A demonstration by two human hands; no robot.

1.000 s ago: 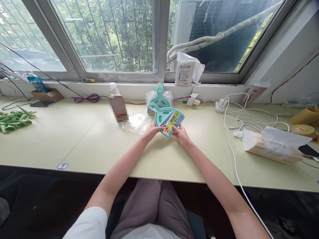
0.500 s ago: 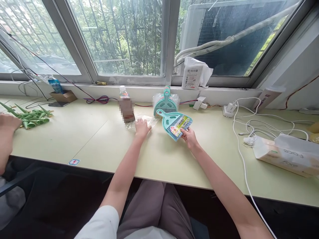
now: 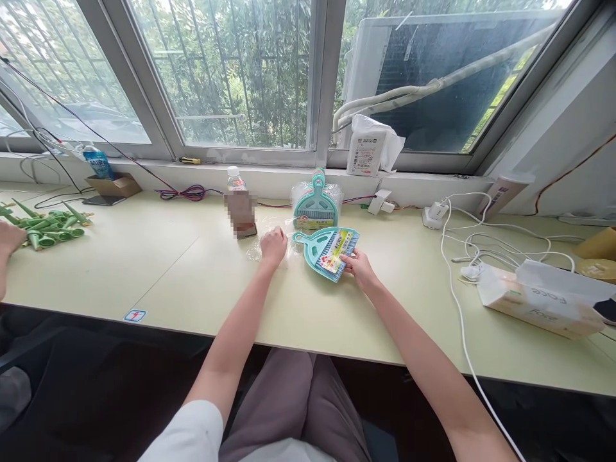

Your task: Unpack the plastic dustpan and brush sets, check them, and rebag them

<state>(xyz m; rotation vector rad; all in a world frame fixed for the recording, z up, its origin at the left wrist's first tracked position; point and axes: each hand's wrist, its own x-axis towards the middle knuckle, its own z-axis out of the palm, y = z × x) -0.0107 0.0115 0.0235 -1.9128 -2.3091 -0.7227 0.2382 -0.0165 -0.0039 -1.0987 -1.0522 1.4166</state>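
My right hand (image 3: 359,268) grips the bristle end of a small turquoise dustpan and brush set (image 3: 318,249), tilted above the table with its handle pointing left. A colourful label card wraps the blue bristles. My left hand (image 3: 274,246) is closed in a fist around part of a clear plastic bag (image 3: 253,253), which lies crumpled on the table by the dustpan's handle. Behind, against the wall, stands a stack of similar dustpan sets (image 3: 316,204) in clear wrapping. Left of it is a bottle (image 3: 234,179) with its lower part blurred out.
Green cone-shaped pieces (image 3: 51,228) lie at the left, with another person's hand (image 3: 9,239) beside them. White cables (image 3: 481,240) and a tissue pack (image 3: 534,298) occupy the right side. A white package (image 3: 368,151) sits on the sill. The table's front edge runs before my lap.
My left hand has closed from loosely spread fingers into a fist on the plastic bag. The dustpan set in my right hand has turned and shifted slightly left and down.
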